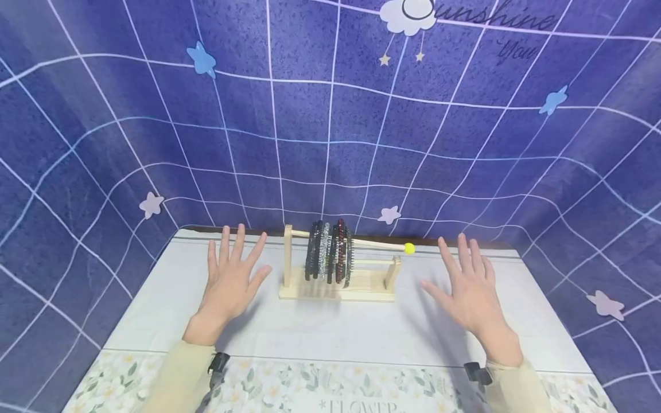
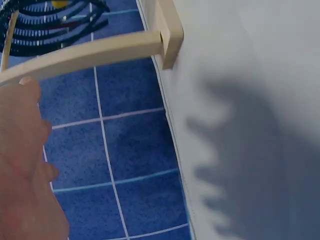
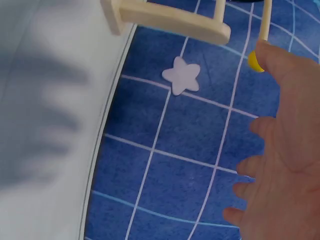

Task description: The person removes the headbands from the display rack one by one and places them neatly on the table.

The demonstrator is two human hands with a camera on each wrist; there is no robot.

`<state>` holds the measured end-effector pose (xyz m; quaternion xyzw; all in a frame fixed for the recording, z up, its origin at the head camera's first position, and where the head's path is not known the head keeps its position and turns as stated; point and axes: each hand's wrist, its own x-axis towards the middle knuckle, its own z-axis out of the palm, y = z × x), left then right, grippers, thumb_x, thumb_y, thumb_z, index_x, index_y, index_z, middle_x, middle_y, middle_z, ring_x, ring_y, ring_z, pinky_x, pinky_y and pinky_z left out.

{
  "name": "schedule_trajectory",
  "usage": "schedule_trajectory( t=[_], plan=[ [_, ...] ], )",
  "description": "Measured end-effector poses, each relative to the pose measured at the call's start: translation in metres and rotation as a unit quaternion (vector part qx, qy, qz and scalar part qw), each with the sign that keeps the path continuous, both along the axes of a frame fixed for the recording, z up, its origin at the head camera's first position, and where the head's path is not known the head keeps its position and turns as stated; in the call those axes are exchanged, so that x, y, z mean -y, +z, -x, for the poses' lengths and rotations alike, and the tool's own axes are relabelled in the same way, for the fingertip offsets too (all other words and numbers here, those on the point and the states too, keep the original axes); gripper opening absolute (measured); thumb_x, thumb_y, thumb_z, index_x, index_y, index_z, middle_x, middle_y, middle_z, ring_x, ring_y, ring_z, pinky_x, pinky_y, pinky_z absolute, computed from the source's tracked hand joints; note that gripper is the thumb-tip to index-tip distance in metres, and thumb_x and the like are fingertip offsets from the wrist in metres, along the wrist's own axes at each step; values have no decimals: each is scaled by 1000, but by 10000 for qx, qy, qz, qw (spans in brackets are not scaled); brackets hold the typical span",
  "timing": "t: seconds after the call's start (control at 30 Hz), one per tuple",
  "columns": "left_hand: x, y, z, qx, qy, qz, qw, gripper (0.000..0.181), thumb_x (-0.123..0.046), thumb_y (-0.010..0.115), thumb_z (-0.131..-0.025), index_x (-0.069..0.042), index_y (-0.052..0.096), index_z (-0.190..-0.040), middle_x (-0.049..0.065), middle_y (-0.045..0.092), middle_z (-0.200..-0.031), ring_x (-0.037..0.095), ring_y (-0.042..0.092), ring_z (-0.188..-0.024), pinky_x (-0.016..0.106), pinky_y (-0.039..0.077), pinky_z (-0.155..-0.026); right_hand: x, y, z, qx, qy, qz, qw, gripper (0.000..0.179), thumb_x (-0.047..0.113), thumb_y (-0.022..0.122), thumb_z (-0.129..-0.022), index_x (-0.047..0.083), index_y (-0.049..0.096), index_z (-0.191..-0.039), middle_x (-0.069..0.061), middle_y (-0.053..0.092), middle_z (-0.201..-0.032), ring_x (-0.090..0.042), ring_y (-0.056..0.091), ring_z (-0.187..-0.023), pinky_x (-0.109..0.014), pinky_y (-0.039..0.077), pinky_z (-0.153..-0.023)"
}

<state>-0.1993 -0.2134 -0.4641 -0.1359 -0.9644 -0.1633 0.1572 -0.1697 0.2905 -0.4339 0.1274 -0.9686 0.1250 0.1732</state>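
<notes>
A pale wooden stand (image 1: 338, 292) with an upright at each end sits on the table between my hands. Several headbands (image 1: 329, 252), black, silver and dark red with small teeth, hang together on its upper rod (image 1: 379, 245). A yellow ball (image 1: 409, 248) caps that rod's right end. My left hand (image 1: 229, 284) hovers left of the stand, fingers straight and spread, touching nothing. On the other side my right hand (image 1: 470, 287) is held likewise, spread and apart from the stand. Each wrist view shows part of the stand beyond the hand.
A white cloth (image 1: 341, 332) with a floral front border covers the table. Behind and on both sides hangs a blue gridded curtain (image 1: 299, 115) with stars on it. Dark straps (image 1: 219, 362) sit at the sleeve cuffs.
</notes>
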Motion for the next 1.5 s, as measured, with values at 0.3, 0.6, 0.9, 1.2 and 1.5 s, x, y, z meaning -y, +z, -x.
schedule_trajectory(
  t=[0.3,0.6,0.9,1.2,1.5],
  plan=[
    [-16,-13,-12,-199,-103,-385,9990,67,-43,52,-117,-20,32,-176,27,7,-183,52,-8,-169,72,-13,-134,20,2,-20,-608,361,338,9969,90,58,68,-106,16,31,-176,-34,23,-178,-54,18,-166,-81,21,-126],
    [-40,-23,-19,-573,-30,-1847,9811,65,-34,60,-115,-10,39,-172,28,31,-177,52,15,-167,77,12,-132,52,-5,-33,-1295,738,997,9838,77,41,72,-103,9,46,-168,-33,35,-173,-59,32,-158,-86,29,-119],
    [-60,-40,-9,-350,50,-3377,9406,55,-25,62,-116,-7,47,-167,21,54,-164,42,48,-154,63,37,-130,92,-16,-35,-2075,529,2036,9554,63,15,88,-89,4,68,-148,-25,62,-152,-44,65,-128,-59,57,-98],
    [-74,-58,6,69,-125,-4732,8808,52,-24,59,-118,-7,47,-166,21,60,-158,36,58,-147,49,47,-126,118,-18,-30,-1621,518,2514,9528,56,13,95,-87,5,74,-139,-12,76,-129,-12,69,-73,-38,62,-65],
    [-85,-69,10,501,31,-5488,8345,49,-30,56,-120,-12,49,-165,16,65,-155,33,61,-145,45,46,-128,140,-18,-24,-616,563,3959,9145,47,3,92,-89,5,77,-133,-14,81,-111,-9,68,-72,-24,59,-57]
  ],
)
